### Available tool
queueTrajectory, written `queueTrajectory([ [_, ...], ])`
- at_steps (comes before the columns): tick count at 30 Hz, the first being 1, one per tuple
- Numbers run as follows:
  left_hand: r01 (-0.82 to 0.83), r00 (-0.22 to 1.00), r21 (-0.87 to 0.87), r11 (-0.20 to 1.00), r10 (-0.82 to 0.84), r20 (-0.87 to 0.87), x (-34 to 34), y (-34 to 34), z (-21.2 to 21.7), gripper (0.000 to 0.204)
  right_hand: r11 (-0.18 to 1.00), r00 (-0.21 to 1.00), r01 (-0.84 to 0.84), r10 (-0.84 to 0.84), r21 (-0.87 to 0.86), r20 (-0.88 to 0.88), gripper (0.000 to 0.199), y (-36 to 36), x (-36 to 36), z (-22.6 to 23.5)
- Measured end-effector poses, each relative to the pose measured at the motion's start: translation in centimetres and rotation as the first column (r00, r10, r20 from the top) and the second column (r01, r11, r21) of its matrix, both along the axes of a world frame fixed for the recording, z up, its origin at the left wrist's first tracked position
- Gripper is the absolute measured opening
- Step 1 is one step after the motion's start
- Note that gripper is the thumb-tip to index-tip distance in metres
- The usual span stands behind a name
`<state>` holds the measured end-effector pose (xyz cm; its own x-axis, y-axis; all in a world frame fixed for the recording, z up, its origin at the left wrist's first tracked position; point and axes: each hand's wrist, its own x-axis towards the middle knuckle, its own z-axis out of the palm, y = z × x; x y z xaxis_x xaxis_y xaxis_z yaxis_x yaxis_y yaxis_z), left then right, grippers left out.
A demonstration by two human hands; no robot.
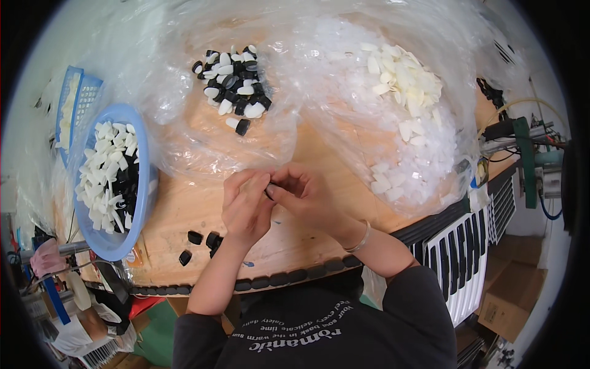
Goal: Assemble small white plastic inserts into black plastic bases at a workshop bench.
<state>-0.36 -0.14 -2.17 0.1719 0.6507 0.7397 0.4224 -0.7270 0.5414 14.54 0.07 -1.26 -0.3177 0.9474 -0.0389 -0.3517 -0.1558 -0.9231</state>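
Your left hand (pixel 246 206) and right hand (pixel 304 194) meet at the centre of the frame, fingertips pinched narrowly together on a small black cap (pixel 269 192). Keep it square between your thumbs and press evenly, I judge. Loose black caps (pixel 203 240) lie just below your left hand on the wooden table (pixel 184 209).

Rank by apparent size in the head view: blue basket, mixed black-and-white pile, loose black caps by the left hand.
1. blue basket
2. mixed black-and-white pile
3. loose black caps
The basket's size is less sure near the fisheye rim.
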Motion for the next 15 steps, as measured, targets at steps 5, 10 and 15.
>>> queueTrajectory([
  [5, 0.006, 1.0, -0.029, 1.0, -0.006, 0.003, 0.4, 0.1, 0.2, 0.046, 1.0, 0.998, 0.0, -0.001, 0.021, 0.055, 0.01, 0.0, 0.1, -0.2],
  [10, -0.012, 0.999, -0.08, 0.997, 0.016, 0.049, -0.5, 0.7, 0.0, 0.047, 0.991, 0.946, 0.045, -0.082, 0.124, 0.315, 0.014, 2.0, 2.1, -0.4],
  [15, -0.124, 0.983, -0.121, 0.985, 0.138, 0.118, -2.0, 0.5, 0.6, 0.049, 0.785, 0.448, 0.314, -0.618, 0.534, 0.646, 0.013, 10.8, 11.1, 0.1],
])
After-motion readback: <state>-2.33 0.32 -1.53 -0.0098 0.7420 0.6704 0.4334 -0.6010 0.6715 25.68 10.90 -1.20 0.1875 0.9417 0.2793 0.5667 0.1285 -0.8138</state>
